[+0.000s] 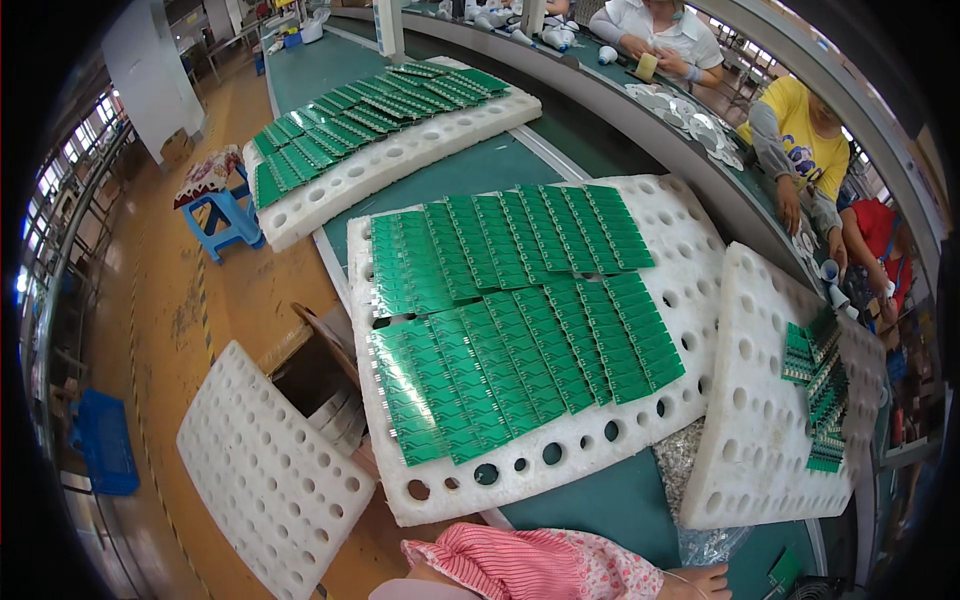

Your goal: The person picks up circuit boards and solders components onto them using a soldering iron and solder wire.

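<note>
My left hand point(697, 582) rests at five o'clock beside a clear bag point(712, 546); I can't tell its fingers' grip. Central green boards point(530, 330) look light, stiff, brittle: edges only.

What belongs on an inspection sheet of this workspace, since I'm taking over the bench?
Surface: green table, largely covered.
Main things: green circuit boards in two overlapping rows on the middle foam sheet; more on the far sheet; a small jumbled cluster on the right sheet.
Clutter: clear plastic bag; open cardboard box beside the table, bare foam sheet near it.
Hands: left, beside the bag, grip unclear; right not in view.
Cables: dark strands lower right, too unclear to confirm.
Surroundings: blue stool, blue crate, other people working opposite.
</note>
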Demonstrator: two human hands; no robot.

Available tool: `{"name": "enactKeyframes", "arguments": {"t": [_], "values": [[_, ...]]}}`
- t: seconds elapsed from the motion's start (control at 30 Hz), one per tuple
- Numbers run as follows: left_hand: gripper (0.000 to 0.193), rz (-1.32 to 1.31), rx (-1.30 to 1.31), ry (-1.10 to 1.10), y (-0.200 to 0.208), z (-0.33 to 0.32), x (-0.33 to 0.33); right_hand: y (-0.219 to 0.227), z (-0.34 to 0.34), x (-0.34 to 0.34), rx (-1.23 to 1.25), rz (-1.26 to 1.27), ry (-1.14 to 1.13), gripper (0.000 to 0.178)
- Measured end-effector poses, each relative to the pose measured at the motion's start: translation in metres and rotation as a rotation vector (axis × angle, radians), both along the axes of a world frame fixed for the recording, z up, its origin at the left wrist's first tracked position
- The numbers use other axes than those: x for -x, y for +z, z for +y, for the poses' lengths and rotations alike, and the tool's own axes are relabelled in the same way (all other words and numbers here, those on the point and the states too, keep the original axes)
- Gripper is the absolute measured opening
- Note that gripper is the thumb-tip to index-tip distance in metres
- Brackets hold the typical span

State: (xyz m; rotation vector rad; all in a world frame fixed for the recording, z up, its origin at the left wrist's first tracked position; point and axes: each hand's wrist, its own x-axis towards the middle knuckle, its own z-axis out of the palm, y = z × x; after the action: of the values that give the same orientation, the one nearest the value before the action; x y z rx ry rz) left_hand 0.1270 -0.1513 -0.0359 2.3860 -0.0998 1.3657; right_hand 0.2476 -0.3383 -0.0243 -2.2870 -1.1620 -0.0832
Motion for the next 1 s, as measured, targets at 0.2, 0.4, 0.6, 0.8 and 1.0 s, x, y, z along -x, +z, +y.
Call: {"name": "enactKeyframes", "arguments": {"t": [0.2, 0.4, 0.6, 0.8, 1.0], "values": [[0.018, -0.067, 0.016, -0.039, 0.000, 0.012, 0.001, 0.012, 0.017, 0.013, 0.046, -0.094, -0.153, 0.020], [0.017, -0.139, 0.068, -0.052, 0.001, 0.011, -0.003, 0.024, 0.037, 0.028, 0.089, -0.182, -0.291, 0.018], [0.018, 0.087, 0.073, -0.049, 0.004, 0.025, 0.005, 0.031, 0.049, 0.033, 0.139, -0.274, -0.421, 0.017], [0.016, -0.045, 0.008, 0.008, 0.017, 0.025, 0.012, 0.053, -0.029, -0.031, 0.053, -0.120, 0.131, 0.016], [0.012, -0.116, -0.044, 0.097, 0.006, 0.025, 0.005, 0.022, -0.035, -0.059, -0.137, -0.041, 0.223, 0.015]]}}
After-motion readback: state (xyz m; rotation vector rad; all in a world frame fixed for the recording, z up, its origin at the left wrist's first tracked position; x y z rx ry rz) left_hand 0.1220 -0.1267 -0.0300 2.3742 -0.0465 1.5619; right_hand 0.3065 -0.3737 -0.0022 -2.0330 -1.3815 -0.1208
